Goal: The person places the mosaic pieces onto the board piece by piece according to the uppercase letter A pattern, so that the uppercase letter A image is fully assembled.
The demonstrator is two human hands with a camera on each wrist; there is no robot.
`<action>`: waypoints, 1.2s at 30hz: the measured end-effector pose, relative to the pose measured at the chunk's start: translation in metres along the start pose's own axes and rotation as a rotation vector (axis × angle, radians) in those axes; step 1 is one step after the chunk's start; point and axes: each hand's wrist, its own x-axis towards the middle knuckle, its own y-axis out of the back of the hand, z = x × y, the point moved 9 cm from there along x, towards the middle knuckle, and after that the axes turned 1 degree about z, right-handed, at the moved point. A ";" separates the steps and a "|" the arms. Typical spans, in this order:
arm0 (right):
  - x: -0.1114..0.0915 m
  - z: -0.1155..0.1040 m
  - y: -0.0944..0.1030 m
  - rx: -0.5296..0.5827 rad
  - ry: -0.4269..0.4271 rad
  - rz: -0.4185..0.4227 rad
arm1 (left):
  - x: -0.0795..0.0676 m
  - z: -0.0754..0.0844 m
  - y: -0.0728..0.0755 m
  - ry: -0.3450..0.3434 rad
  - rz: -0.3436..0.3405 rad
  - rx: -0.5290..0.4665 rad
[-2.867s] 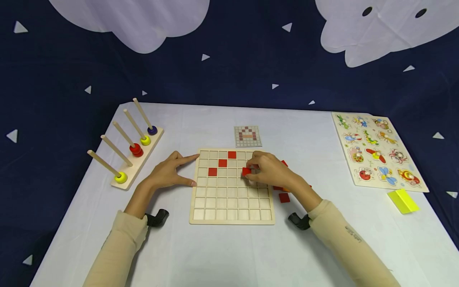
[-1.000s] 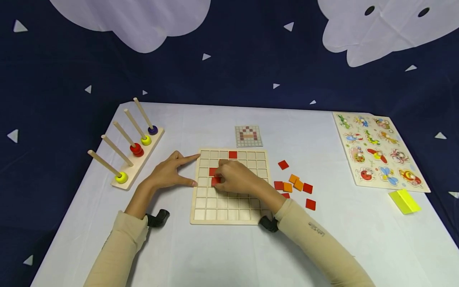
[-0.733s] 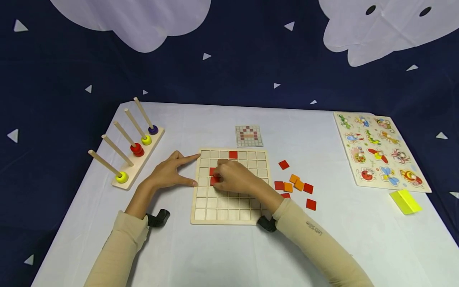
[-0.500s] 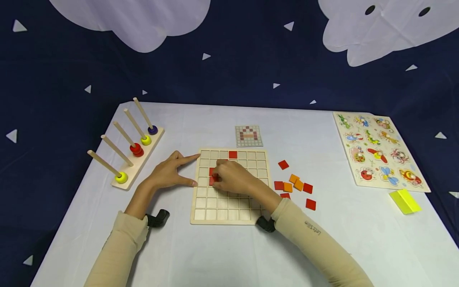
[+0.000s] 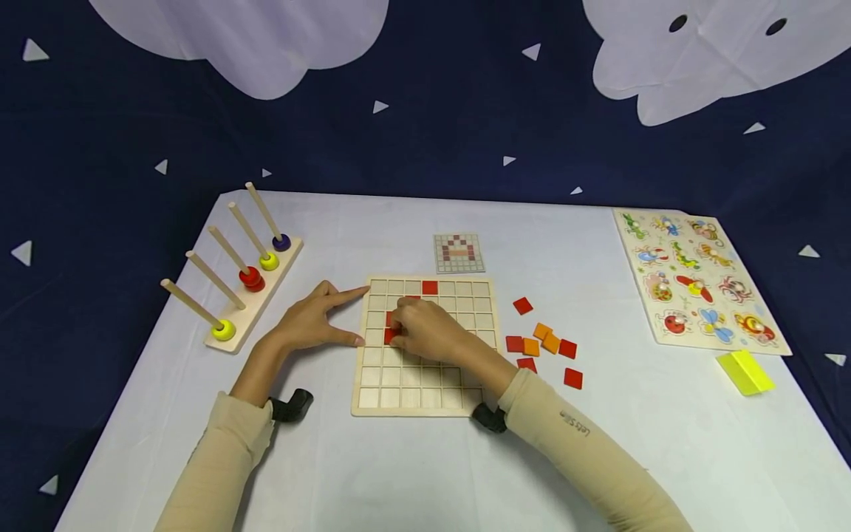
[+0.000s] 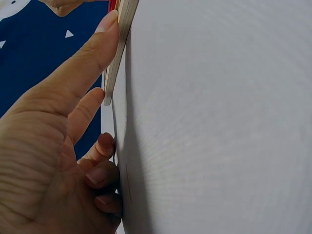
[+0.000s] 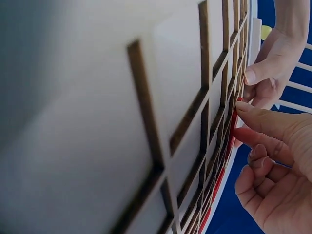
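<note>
A wooden grid board (image 5: 392, 399) lies mid-table. My left hand (image 5: 309, 319) touches its left edge with straight thumb and forefinger; in the left wrist view that hand's thumb meets the board's rim (image 6: 118, 53), and the other fingers curl loosely. Over the board's left part, my right hand (image 5: 428, 330) pinches a red square tile (image 5: 389, 338) at a cell in the second column. Directly above it sits another red tile (image 5: 389, 319). A further one (image 5: 414, 297) is partly hidden by my fingers, and one (image 5: 430, 287) fills a top-row cell.
Right of the board lie several loose red tiles (image 5: 523, 305) and orange tiles (image 5: 550, 342). Behind it is a pattern card (image 5: 459, 264). A peg stand with rings (image 5: 251, 304) stands left; an insect knob puzzle (image 5: 701, 281) and a yellow block (image 5: 745, 372) are at the right.
My right hand has carried the red tile from the board's right side to its left, then edged it slightly further left into line below another red tile. My left hand has stayed put.
</note>
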 end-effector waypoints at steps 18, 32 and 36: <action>-0.037 0.062 0.044 0.185 -0.084 0.086 | 0.001 -0.005 -0.001 0.010 0.010 0.001; -0.091 0.153 0.066 0.201 -0.306 0.156 | 0.002 -0.001 -0.003 0.012 0.002 0.004; -0.102 0.168 0.068 0.173 -0.345 0.145 | 0.002 -0.001 -0.003 0.013 0.002 0.002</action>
